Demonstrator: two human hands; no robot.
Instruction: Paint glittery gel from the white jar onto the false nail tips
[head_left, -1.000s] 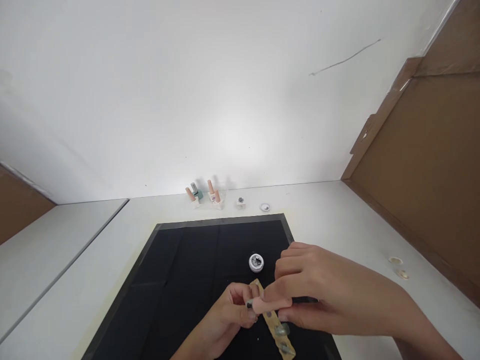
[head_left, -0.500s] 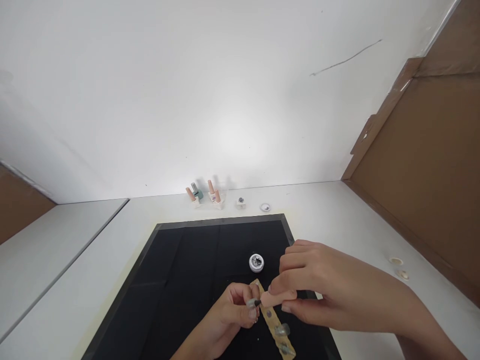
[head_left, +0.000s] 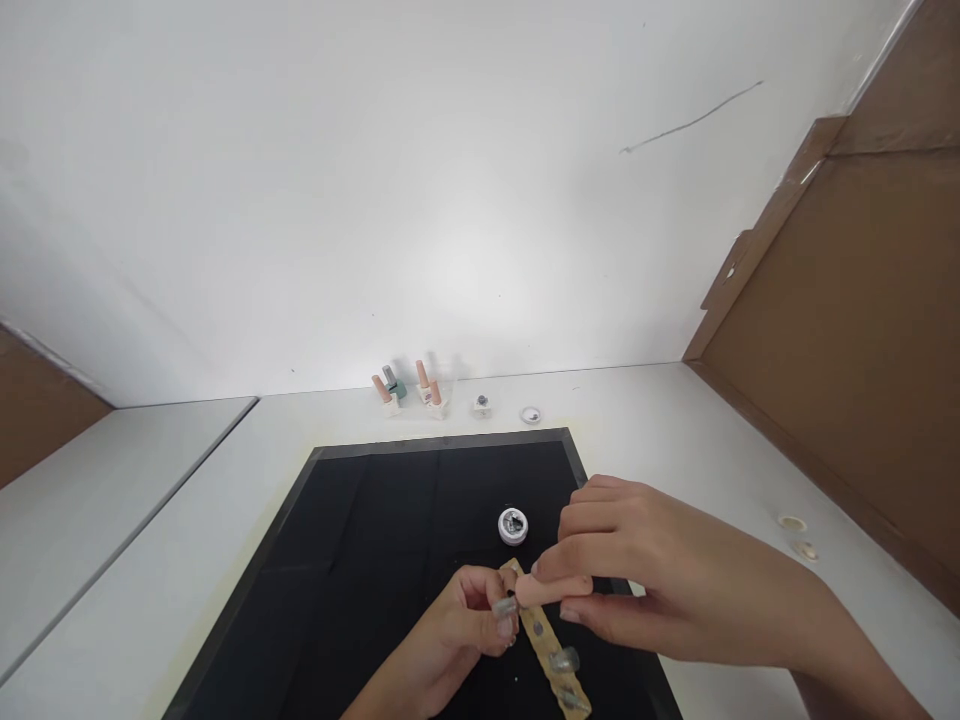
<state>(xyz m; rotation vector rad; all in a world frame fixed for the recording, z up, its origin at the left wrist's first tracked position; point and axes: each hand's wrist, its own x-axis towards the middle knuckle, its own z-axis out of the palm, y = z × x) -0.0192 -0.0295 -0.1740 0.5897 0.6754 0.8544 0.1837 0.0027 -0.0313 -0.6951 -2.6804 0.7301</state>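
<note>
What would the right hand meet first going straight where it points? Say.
Probably the small translucent piece pinched in the left hand, just beyond the pink handle in the right hand; depth is hard to judge.

We have a broad lane over the left half of the black cloth mat [head_left: 360,540], from its far edge toward our left hand [head_left: 469,620]. The tapered peach handle [head_left: 555,590] in our right hand [head_left: 626,560] blocks the gap between both hands. Just beyond them, the small round white jar [head_left: 513,526] obstructs a straight reach; below, the wavy-edged tan strip [head_left: 546,642] bears raised clear pieces [head_left: 565,660]. Farther back, small bottles with peach and grey caps [head_left: 434,395] stand before the upright white wall [head_left: 450,200].
</note>
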